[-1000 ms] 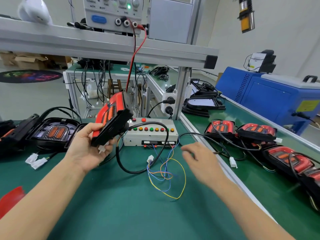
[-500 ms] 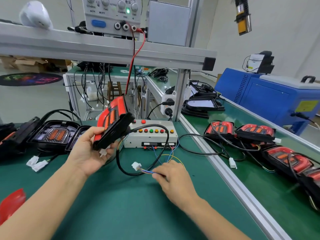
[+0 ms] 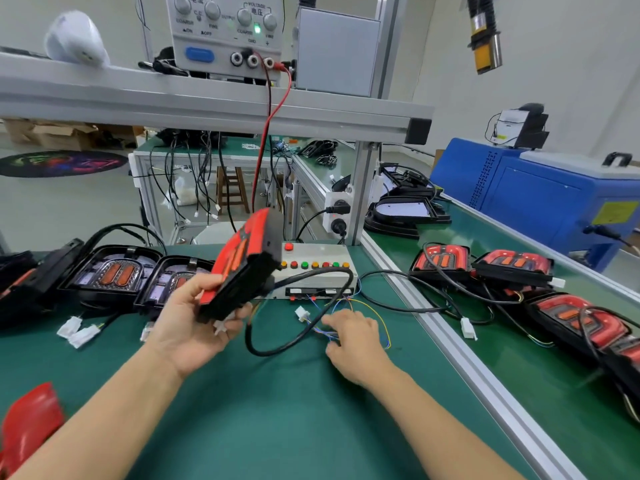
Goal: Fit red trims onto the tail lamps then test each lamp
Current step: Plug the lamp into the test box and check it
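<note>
The green bench (image 3: 277, 427) is holding many lamps. Two open lamps (image 3: 114, 275) are sitting at the left with no trim on yet, and finished ones (image 3: 512, 266) are lying at the right. The power box (image 3: 225, 32) on the shelf is showing a green light and the words VOLTAGE, COARSE, FINE, ON and OFF. The left hand (image 3: 194, 327) is holding a lamp (image 3: 242, 265) up on its edge, its fingers wrapped around it. A second ago the right hand (image 3: 353, 341) was out in the air; now it is down by the test box (image 3: 318, 268), its fingers pinching the thin wires (image 3: 322, 332) by the plug (image 3: 302, 313). So testing is likely starting. A red trim (image 3: 27, 420) is waiting at the near left.
</note>
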